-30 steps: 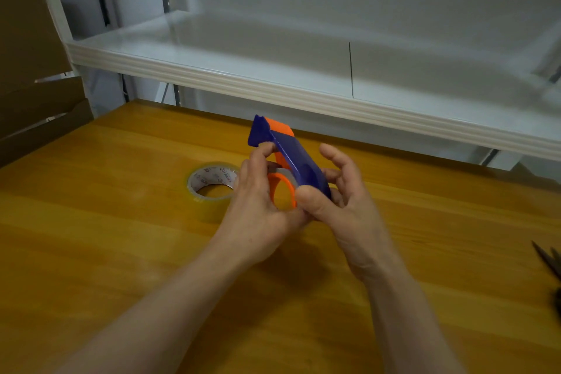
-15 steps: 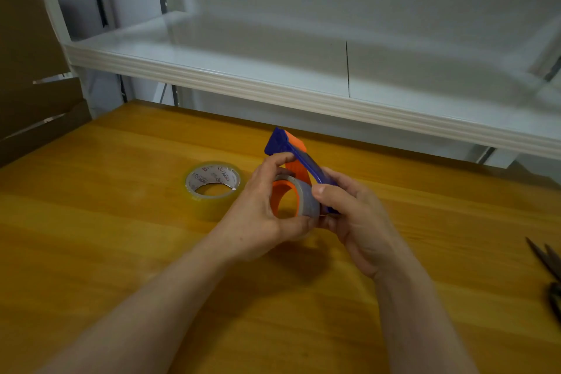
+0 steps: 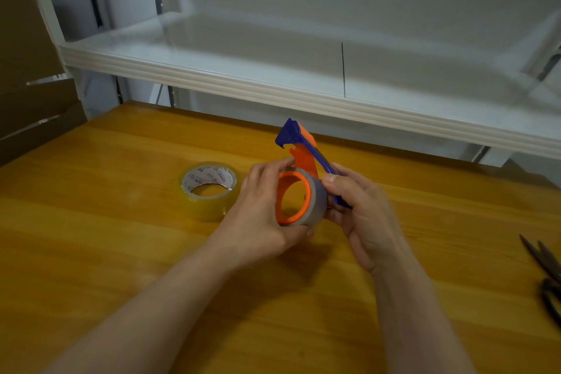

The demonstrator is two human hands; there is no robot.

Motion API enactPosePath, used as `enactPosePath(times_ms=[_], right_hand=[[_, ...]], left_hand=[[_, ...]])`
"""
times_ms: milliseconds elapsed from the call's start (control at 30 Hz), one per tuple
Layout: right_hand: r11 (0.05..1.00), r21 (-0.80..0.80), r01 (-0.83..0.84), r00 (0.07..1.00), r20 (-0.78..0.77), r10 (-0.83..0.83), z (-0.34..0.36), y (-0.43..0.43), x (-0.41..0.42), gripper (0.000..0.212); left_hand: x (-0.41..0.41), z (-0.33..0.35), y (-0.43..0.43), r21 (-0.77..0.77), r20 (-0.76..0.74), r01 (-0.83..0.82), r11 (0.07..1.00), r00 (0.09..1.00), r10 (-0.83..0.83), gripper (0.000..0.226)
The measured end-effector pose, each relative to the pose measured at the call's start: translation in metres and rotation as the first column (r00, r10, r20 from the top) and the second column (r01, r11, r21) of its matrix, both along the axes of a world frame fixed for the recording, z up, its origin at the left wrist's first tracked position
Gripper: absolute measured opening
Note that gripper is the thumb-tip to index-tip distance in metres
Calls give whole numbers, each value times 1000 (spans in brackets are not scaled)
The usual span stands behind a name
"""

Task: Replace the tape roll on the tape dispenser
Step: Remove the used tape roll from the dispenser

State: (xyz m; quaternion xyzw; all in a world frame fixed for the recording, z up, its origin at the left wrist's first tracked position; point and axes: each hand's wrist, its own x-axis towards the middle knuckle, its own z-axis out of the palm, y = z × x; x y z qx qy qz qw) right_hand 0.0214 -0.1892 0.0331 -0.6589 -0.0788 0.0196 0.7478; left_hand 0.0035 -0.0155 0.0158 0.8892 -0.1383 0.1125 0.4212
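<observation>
We curl L hand [image 3: 258, 215] round grey core [image 3: 317, 202] on dispenser [image 3: 303, 149], R hand [image 3: 364, 215] pinching it; tape roll [image 3: 209, 188] left of L fingers [image 3: 270, 167].

dispenser [image 3: 299, 138]: blue+orange | core [image 3: 317, 203] on it: grey | roll [image 3: 206, 210] left of dispenser: clear yellowish, white printed liner | table [image 3: 121, 252]: amber wood grain | shelf [image 3: 273, 93]: white

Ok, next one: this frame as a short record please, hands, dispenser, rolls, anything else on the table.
tape dispenser: blue and orange, held in both hands
left hand: grips the grey ring
right hand: holds the blue handle
grey ring: round the dispenser's orange hub, looks like a spent core
tape roll: flat on the table, left of the hands, untouched
scissors: right edge, partly cut off
stage: new roll not yet mounted
</observation>
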Motion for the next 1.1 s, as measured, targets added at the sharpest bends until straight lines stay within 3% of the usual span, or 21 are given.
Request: enactPosePath(times_ms=[233,333,400,533,767,1100], right_hand=[[988,-40,150,989,18,-149,-3,-7,6,15],[968,-24,250,968,29,-249,-2,-12,7,18],[956,6,293,956,21,-293,-1,-13,6,28],[945,61,322,947,-28,-321,-1,-13,6,43],[907,-34,421,906,57,-418,-3,-15,10,58],[908,-38,418,909,26,-417,-6,-19,14,56]], left_hand=[[-1,6,10,-296,23,10,955,1000,-3,101],[0,6,13,-316,19,-44,948,998,52,102],[1,6,14,-223,1,-108,969,994,111,104],[2,8,11,103,28,-218,971,976,216,105],[13,10,4,374,26,-175,911,984,179,101],[78,10,-6,536,33,-178,825,981,190,81]])
